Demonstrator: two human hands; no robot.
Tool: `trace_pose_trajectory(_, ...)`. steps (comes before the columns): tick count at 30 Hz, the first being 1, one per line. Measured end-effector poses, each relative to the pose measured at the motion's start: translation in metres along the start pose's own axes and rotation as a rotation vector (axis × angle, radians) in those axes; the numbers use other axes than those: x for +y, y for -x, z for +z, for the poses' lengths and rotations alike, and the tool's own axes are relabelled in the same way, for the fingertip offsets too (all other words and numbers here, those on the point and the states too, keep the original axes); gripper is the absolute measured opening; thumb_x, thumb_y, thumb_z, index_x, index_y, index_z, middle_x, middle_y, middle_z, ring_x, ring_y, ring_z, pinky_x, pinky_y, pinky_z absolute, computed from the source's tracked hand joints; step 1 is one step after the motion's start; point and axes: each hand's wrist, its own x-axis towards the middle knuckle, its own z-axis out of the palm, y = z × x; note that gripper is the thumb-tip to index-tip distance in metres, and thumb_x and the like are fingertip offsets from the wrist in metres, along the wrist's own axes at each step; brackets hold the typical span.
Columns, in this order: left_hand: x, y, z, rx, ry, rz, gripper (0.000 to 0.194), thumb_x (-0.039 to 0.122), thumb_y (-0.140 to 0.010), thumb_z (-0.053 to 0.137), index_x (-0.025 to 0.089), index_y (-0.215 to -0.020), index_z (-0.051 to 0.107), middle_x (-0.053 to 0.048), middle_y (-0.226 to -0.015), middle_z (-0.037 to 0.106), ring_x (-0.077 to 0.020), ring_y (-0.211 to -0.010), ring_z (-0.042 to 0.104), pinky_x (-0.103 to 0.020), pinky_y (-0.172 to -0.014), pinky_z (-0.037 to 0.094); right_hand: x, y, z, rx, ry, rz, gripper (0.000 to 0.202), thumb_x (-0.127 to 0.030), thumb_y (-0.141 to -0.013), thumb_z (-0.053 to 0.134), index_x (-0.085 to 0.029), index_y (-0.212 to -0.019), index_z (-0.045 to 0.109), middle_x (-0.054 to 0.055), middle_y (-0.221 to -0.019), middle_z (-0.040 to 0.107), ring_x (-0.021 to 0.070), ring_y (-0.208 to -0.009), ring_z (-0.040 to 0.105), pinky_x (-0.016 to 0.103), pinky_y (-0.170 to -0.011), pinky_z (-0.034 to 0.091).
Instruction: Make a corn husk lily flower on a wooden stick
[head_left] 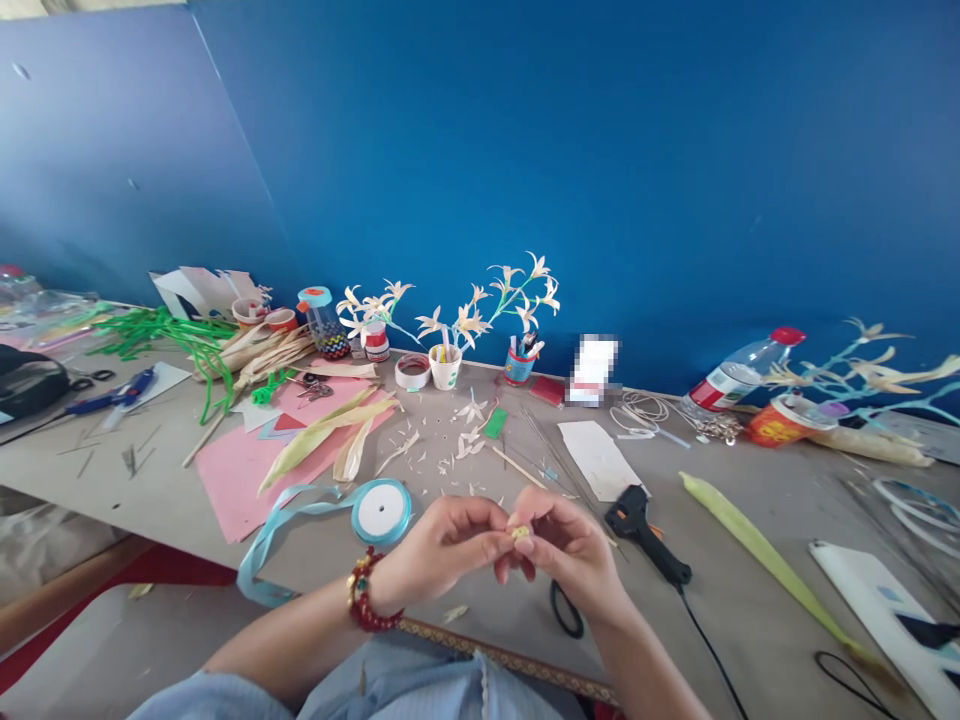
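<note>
My left hand, with red beads at its wrist, and my right hand meet above the front of the table. Both have their fingertips pinched on a small pale yellow piece, too small to make out fully. Left of them lies a spool of light blue ribbon, its loose end trailing toward the table's front. To the right is a black hot glue gun with its cord running forward. Below my right hand a black loop shows, probably a scissors handle. White husk scraps are scattered beyond my hands.
Husk flowers stand in a paper cup at the back, near a pen cup. Pink paper and husks lie left. A plastic bottle, long green husk and white card are right. Another person's arm shows at left.
</note>
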Motion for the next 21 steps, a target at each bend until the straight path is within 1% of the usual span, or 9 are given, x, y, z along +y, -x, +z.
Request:
trace_pose_trajectory(2, -0.002, -0.001, 0.0, -0.025, 0.142, -0.036, 0.029, 0.039, -0.087, 0.064, 0.013, -0.075, 0.062, -0.003, -0.063, 0.063, -0.0187, -0.074, 0.068, -0.026, -0.068, 0.049, -0.003, -0.001, -0.002, -0.069, -0.057, 0.061, 0.012, -0.03, -0.084, 0.073, -0.02, -0.084, 0.066, -0.001, -0.071, 0.056, 0.0157, -0.058, 0.068, 0.021, -0.044, 0.042)
trace_pose_trajectory(4, -0.003, -0.002, 0.0, -0.02, 0.184, -0.051, 0.03, 0.04, -0.085, 0.067, 0.013, -0.073, 0.062, -0.002, -0.06, 0.061, -0.0198, -0.076, 0.069, -0.027, -0.07, 0.049, -0.004, -0.003, -0.003, -0.099, -0.082, 0.106, 0.012, -0.029, -0.084, 0.073, -0.02, -0.082, 0.065, -0.001, -0.071, 0.057, 0.0173, -0.06, 0.07, 0.021, -0.045, 0.042)
trace_pose_trajectory(7, -0.003, -0.001, 0.0, 0.018, 0.125, -0.025, 0.028, 0.039, -0.086, 0.065, 0.014, -0.076, 0.063, -0.003, -0.063, 0.065, -0.0188, -0.073, 0.069, -0.026, -0.068, 0.049, -0.004, -0.003, -0.003, -0.036, -0.054, 0.087, 0.013, -0.029, -0.085, 0.072, -0.019, -0.08, 0.065, -0.001, -0.072, 0.057, 0.0159, -0.059, 0.068, 0.022, -0.047, 0.043)
trace_pose_trajectory(10, -0.001, 0.0, 0.0, 0.135, -0.232, 0.106, 0.022, 0.03, -0.09, 0.059, 0.015, -0.075, 0.065, -0.005, -0.071, 0.069, -0.0168, -0.072, 0.066, -0.027, -0.069, 0.048, 0.0, -0.002, 0.001, 0.088, 0.034, 0.018, 0.014, -0.029, -0.086, 0.071, -0.019, -0.079, 0.065, -0.002, -0.071, 0.056, 0.0113, -0.055, 0.061, 0.021, -0.048, 0.044)
trace_pose_trajectory(12, -0.001, 0.0, 0.0, 0.253, -0.553, 0.282, 0.018, 0.021, -0.09, 0.058, 0.016, -0.074, 0.064, -0.005, -0.073, 0.07, -0.0163, -0.073, 0.064, -0.028, -0.072, 0.047, 0.003, 0.0, 0.004, 0.184, 0.112, -0.021, 0.014, -0.031, -0.087, 0.07, -0.019, -0.08, 0.065, -0.002, -0.071, 0.057, 0.0095, -0.054, 0.056, 0.02, -0.049, 0.044)
trace_pose_trajectory(14, -0.002, -0.002, 0.0, 0.343, -0.787, 0.479, 0.011, 0.014, -0.087, 0.058, 0.017, -0.078, 0.062, -0.005, -0.075, 0.07, -0.0171, -0.076, 0.063, -0.03, -0.076, 0.047, 0.006, 0.001, 0.009, 0.276, 0.207, -0.057, 0.014, -0.031, -0.088, 0.068, -0.02, -0.081, 0.064, -0.002, -0.071, 0.057, 0.0091, -0.053, 0.054, 0.02, -0.049, 0.044)
trace_pose_trajectory(16, -0.005, -0.004, 0.0, 0.376, -0.918, 0.609, 0.008, 0.01, -0.085, 0.058, 0.018, -0.083, 0.059, -0.005, -0.078, 0.071, -0.018, -0.08, 0.063, -0.032, -0.08, 0.046, 0.009, 0.003, 0.015, 0.361, 0.306, -0.098, 0.014, -0.031, -0.088, 0.067, -0.02, -0.081, 0.064, -0.001, -0.071, 0.058, 0.0093, -0.054, 0.054, 0.02, -0.051, 0.044)
trace_pose_trajectory(17, -0.006, -0.005, 0.0, 0.378, -0.96, 0.637, 0.009, 0.009, -0.085, 0.058, 0.018, -0.086, 0.058, -0.005, -0.08, 0.071, -0.0182, -0.082, 0.063, -0.033, -0.081, 0.045, 0.011, 0.003, 0.017, 0.4, 0.343, -0.118, 0.014, -0.031, -0.088, 0.067, -0.02, -0.081, 0.063, -0.001, -0.071, 0.058, 0.0096, -0.054, 0.054, 0.021, -0.051, 0.045)
trace_pose_trajectory(21, -0.008, -0.009, 0.001, 0.401, -1.023, 0.649, 0.009, 0.009, -0.087, 0.056, 0.018, -0.088, 0.058, -0.006, -0.082, 0.07, -0.02, -0.085, 0.062, -0.035, -0.083, 0.044, 0.014, 0.002, 0.024, 0.524, 0.396, -0.154, 0.014, -0.031, -0.088, 0.066, -0.02, -0.082, 0.063, -0.001, -0.068, 0.059, 0.0115, -0.057, 0.055, 0.022, -0.054, 0.047)
